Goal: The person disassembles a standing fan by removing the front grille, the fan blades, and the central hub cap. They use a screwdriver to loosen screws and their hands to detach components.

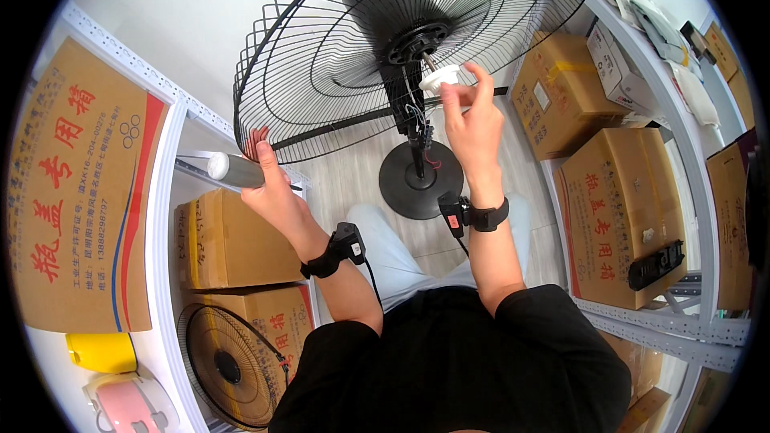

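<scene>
A black pedestal fan stands ahead of me, its wire rear guard (321,56) tilted around the black motor housing (393,12). My left hand (273,188) grips the guard's rim at its lower left, with fingertips showing at the wires. Between the thumb and fingers of my right hand (475,116) is a white plastic nut (440,78), at the metal motor shaft (429,60). Whether its thread is engaged I cannot tell. Below, the black pole runs down to a round base (421,180) on the floor. No blade is on the shaft.
A grey cylinder with a white end (237,169) lies beside my left hand. Another black wire guard (228,365) leans against cartons at lower left. Metal shelves with cardboard boxes (88,192) flank both sides. A black plastic part (656,265) rests on a right-hand carton (618,208).
</scene>
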`<state>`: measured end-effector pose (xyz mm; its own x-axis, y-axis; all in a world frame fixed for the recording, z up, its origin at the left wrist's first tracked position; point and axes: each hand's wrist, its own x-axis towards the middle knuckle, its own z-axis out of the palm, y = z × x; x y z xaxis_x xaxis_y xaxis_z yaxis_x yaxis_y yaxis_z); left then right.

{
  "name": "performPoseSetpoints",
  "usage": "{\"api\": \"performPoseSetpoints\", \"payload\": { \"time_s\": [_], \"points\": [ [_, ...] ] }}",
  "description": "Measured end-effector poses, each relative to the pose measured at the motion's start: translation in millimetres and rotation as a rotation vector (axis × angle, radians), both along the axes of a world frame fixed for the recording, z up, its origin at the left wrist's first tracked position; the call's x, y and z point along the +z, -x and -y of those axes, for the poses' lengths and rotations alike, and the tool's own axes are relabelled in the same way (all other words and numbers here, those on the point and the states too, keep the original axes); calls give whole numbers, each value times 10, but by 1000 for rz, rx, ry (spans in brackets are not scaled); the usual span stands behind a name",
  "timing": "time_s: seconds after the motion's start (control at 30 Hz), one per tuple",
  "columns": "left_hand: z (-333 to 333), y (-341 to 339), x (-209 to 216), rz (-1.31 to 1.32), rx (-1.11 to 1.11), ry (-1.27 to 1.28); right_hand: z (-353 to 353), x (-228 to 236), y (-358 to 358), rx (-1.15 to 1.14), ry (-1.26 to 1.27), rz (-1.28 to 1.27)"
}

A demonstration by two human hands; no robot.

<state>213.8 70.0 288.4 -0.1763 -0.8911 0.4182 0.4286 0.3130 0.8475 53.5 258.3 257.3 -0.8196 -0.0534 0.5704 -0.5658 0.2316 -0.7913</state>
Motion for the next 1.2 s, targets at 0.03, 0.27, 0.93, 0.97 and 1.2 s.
{"api": "performPoseSetpoints", "payload": {
  "time_s": [0.03, 0.27, 0.93, 0.97, 1.2],
  "points": [
    [7, -8, -3, 13, 2, 2, 14, 40, -17, -64, -44, -106],
    [6, -8, -1, 1, 14, -12, 9, 138, -62, -6, -58, 125],
    [13, -24, 11, 28, -13, -16, -59, 286, -31, 18, -160, 2],
    [13, -20, 11, 29, -16, -12, -75, 269, 18, 68, -145, 113],
    [28, -21, -1, 25, -24, -8, -28, 200, 8, -123, -138, -309]
  ]
}}
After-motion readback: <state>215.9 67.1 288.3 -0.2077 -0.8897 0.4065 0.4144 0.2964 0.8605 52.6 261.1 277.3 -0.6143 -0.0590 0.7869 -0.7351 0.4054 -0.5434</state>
